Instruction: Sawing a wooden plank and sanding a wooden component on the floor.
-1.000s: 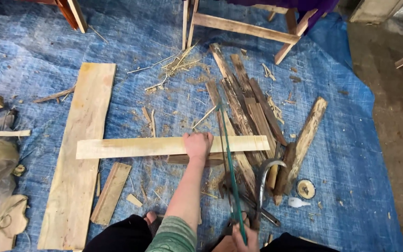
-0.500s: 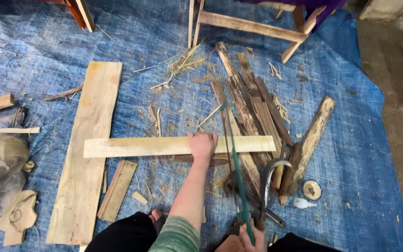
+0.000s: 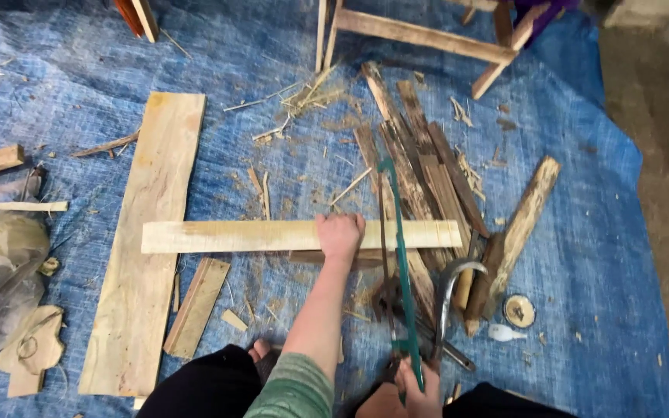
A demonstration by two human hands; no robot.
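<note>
My left hand (image 3: 340, 232) presses palm-down on a long pale wooden slat (image 3: 234, 235) that lies crosswise on a blue tarp (image 3: 79, 93). Just right of that hand, a green-framed saw (image 3: 398, 232) crosses the slat, its far end pointing away from me. My right hand (image 3: 412, 395) grips the saw's handle at the bottom edge of the view. The slat's right end rests on a pile of dark wood strips (image 3: 427, 170).
A wide plank (image 3: 149, 232) lies under the slat's left end, with a short board (image 3: 195, 306) beside it. A curved metal blade (image 3: 447, 286), a rough log piece (image 3: 524, 217) and a round disc (image 3: 519, 311) lie right of the saw. A plastic bag (image 3: 1, 271) sits left, a wooden frame (image 3: 420, 35) at the top.
The saw has shifted slightly along its length over the slat. My left hand has stayed on the slat. The view has drifted a little.
</note>
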